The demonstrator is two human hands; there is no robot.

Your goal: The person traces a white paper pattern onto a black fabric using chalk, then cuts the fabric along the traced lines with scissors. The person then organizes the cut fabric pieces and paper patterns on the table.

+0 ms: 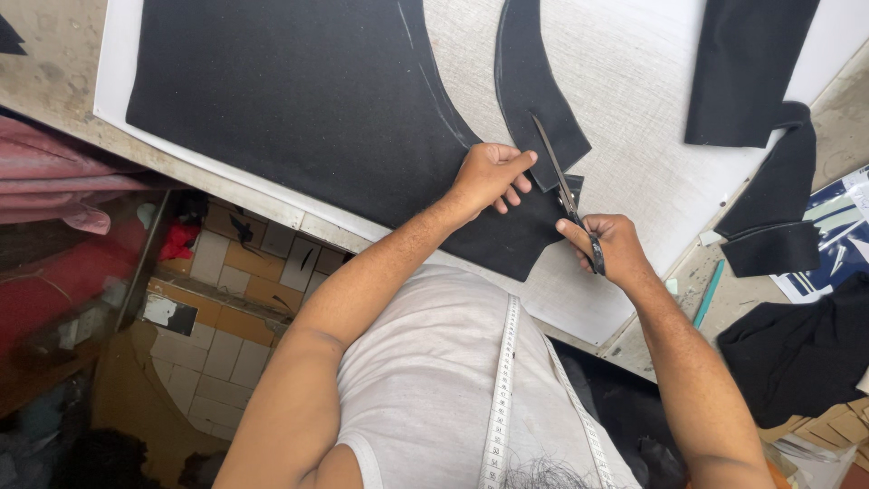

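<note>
A large piece of black fabric [299,100] lies flat on a white sheet [634,81] on the table, with a chalk curve drawn along its right edge. My left hand [489,175] presses down on the fabric near that curve, index finger stretched toward the cut. My right hand [614,246] grips the handles of black scissors [563,186], whose blades point away from me into the fabric. A curved black strip [534,81] is separated from the main piece just beyond the blades.
More black fabric pieces [751,72] lie at the right, with a folded one [774,226] below. A teal pen [709,292] rests near the table edge. A white measuring tape [501,398] hangs around my neck. Tiled floor [226,308] lies below left.
</note>
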